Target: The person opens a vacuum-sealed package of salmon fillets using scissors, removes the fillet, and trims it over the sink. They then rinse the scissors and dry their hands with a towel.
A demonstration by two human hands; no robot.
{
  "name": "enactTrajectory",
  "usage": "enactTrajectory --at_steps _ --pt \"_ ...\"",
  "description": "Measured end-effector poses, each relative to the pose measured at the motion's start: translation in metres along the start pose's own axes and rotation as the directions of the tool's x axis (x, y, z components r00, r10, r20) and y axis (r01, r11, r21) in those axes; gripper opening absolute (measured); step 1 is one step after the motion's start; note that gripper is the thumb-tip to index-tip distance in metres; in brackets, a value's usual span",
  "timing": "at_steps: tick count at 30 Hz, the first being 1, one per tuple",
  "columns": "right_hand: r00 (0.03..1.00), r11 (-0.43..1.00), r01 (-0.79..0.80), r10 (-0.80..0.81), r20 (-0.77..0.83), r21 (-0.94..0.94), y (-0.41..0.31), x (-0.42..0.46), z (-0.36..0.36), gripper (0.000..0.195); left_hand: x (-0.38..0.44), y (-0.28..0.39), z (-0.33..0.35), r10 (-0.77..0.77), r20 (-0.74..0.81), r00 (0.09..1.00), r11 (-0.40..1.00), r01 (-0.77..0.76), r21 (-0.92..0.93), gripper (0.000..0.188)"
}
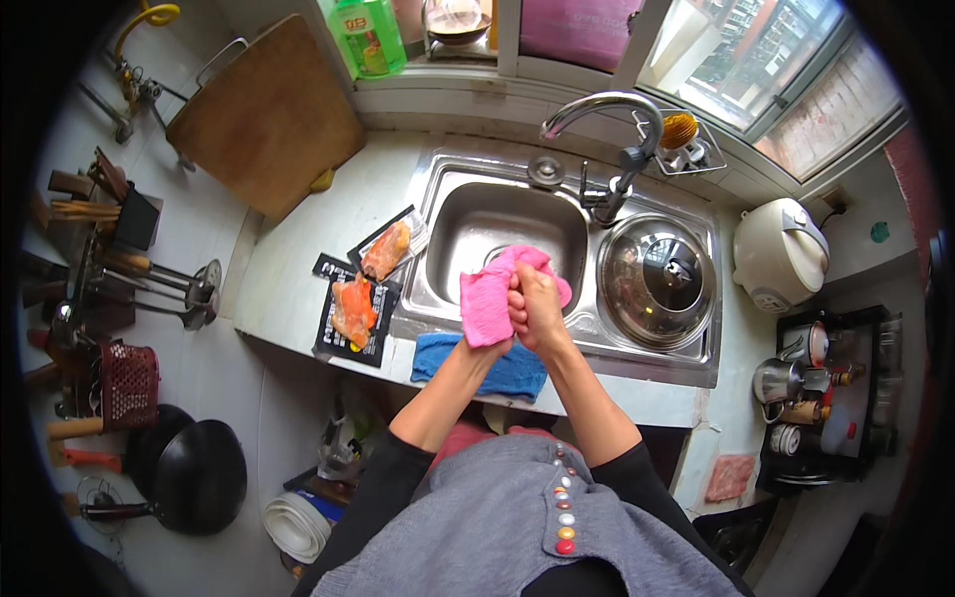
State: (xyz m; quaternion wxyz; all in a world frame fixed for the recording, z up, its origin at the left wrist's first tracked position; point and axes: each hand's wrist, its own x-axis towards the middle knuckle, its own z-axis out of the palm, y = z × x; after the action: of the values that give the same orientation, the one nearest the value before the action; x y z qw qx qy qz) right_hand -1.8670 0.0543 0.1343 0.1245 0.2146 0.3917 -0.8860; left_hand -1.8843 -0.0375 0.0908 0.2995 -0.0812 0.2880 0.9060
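Note:
Over the near edge of the sink basin [485, 209], a pink cloth [489, 298] is bunched between my two hands. My right hand [539, 307] has its fingers curled around the cloth's right side. The cloth drapes over my left hand [498, 348], hiding most of it, so its fingers cannot be made out. A folded blue cloth [440, 357] lies at the counter's front edge under my wrists. Left of the basin, two vacuum-style packs with orange-pink meat pieces, a front one [352, 310] and a back one [388, 250], rest on the counter.
A chrome faucet [634, 158] arches behind the basin. A lidded steel pan [656, 282] fills the sink's right side. A wooden cutting board [268, 119] leans at the back left, and a rice cooker [783, 254] stands right. Utensils and a black wok [198, 477] hang left.

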Motion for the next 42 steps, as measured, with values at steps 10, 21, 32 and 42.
enactTrajectory --at_steps 10,21,32,42 --pt "0.909 0.907 0.380 -0.403 0.108 0.185 0.014 -0.013 -0.021 0.029 -0.013 -0.012 0.030 0.497 0.118 0.860 0.502 -0.395 0.769 0.034" --pt "0.700 0.708 0.190 -0.584 0.411 0.681 0.043 0.022 -0.082 0.045 -0.024 -0.033 0.098 0.267 0.367 0.891 0.768 -0.427 0.477 0.039" --pt "0.740 0.124 -0.527 -0.419 0.526 0.841 0.023 0.021 -0.096 0.029 0.031 -0.024 0.091 -0.090 -0.082 0.993 0.824 0.121 0.554 0.034" --pt "0.822 0.747 -0.062 -0.339 0.459 0.662 -0.020 -0.020 -0.072 0.056 0.011 -0.053 0.079 0.383 0.476 0.792 -0.512 -0.246 0.823 0.055"
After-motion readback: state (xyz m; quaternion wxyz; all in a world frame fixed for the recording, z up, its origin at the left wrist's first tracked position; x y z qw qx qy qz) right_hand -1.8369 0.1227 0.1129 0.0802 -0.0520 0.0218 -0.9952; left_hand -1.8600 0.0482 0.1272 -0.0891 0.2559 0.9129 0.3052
